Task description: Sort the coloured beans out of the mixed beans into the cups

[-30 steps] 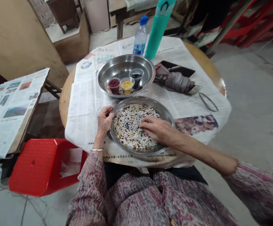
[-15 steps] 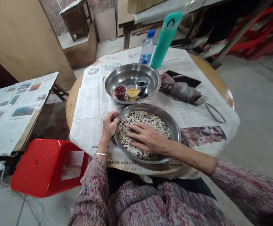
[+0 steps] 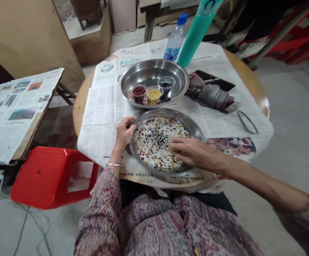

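Observation:
A shallow steel basin holds a spread of mixed grains and beans, white, dark red, yellow and black. My left hand is closed on its left rim, thumb over the edge. Over the right part of the mix is my right hand, its fingers curled together near the grains; whatever they may hold is hidden. Just behind stands a second steel basin with three clear cups inside: red beans, yellow beans and black beans.
Newspaper covers the round table. A water bottle and a teal bottle stand at the back. To the right lie a folded umbrella and a dark flat device. A red stool is at the left.
My right hand has drawn to the right across the grains, and its spread fingers have curled in. A darker bare patch shows mid-basin. My left hand stays on the rim; the view has tilted down.

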### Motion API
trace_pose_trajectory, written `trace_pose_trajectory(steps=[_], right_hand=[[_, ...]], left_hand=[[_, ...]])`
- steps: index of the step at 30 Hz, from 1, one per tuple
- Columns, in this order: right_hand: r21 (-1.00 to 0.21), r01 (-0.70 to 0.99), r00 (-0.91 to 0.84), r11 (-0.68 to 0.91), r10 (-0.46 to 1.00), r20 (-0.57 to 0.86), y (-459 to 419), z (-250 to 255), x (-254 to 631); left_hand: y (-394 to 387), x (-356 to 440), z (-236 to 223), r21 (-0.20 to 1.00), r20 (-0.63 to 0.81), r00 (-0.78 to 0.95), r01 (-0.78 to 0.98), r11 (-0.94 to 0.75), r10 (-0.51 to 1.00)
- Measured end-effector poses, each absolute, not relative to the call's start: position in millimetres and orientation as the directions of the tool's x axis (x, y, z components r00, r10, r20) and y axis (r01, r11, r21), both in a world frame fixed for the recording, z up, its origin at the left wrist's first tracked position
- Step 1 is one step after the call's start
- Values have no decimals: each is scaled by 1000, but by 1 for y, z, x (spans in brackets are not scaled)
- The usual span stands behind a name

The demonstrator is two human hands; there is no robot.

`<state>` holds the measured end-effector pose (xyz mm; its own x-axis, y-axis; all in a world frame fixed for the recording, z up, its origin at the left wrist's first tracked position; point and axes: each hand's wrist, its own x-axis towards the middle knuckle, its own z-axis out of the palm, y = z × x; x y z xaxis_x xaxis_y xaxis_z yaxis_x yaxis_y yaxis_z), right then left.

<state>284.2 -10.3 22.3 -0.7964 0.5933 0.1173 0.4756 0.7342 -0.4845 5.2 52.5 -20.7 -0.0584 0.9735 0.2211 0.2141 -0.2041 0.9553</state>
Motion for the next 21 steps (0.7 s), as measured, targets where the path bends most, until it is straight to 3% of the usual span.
trace_pose_trajectory(steps=[5,10,13,21], right_hand=[[-379,494,-820,782,564,94,-15,16,294],[-244,727,-602,642,767,221,8,8,279],[-289,770,-513,568,822,247,15,7,263],[-493,631,-607,599,777,167,6,7,215]], left_hand=[[52,5,-18,957,216,-53,209,-201,975],[52,5,-18,954,210,-47,229,-194,977],[52,5,-19,952,214,-48,235,-198,976],[53,5,-19,943,222,-55,265,-200,974]])
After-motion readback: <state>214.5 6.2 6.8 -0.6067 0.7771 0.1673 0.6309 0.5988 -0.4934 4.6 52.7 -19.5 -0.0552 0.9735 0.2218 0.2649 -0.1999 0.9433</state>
